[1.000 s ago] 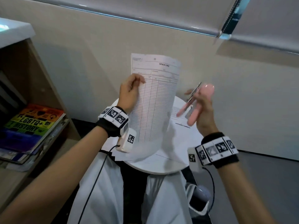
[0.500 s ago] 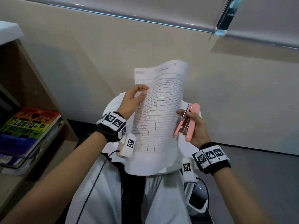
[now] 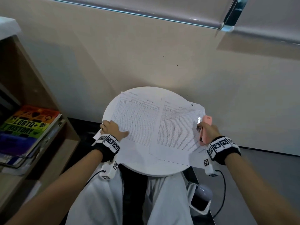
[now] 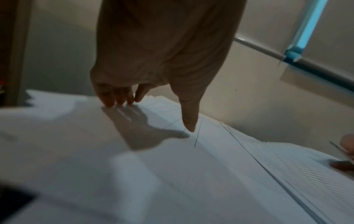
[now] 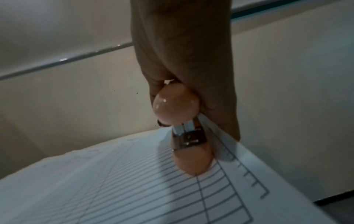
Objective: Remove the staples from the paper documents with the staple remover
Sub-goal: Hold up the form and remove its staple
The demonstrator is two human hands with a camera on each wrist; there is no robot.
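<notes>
Two lined paper forms lie flat, overlapping, on a round white table (image 3: 146, 169): a left sheet (image 3: 138, 120) and a right sheet (image 3: 178, 127). My left hand (image 3: 113, 127) rests on the left sheet's near-left edge. In the left wrist view its fingertips (image 4: 114, 103) and thumb touch the paper (image 4: 210, 151), spread apart and holding nothing. My right hand (image 3: 203, 127) grips a pink staple remover (image 3: 205, 130) at the right sheet's right edge. In the right wrist view the remover (image 5: 176, 106) points down at the paper (image 5: 134, 181) with its metal jaws apart.
A wooden shelf on the left holds a stack of books, a rainbow-covered one (image 3: 30, 122) on top. A beige wall stands just behind the table. A white and dark device (image 3: 201, 200) with a cable sits on the floor at the right, beside my knees.
The sheet my left hand held upright has come down flat onto the table. Both hands dropped with it, and the right hand brought the remover down to the right sheet's edge.
</notes>
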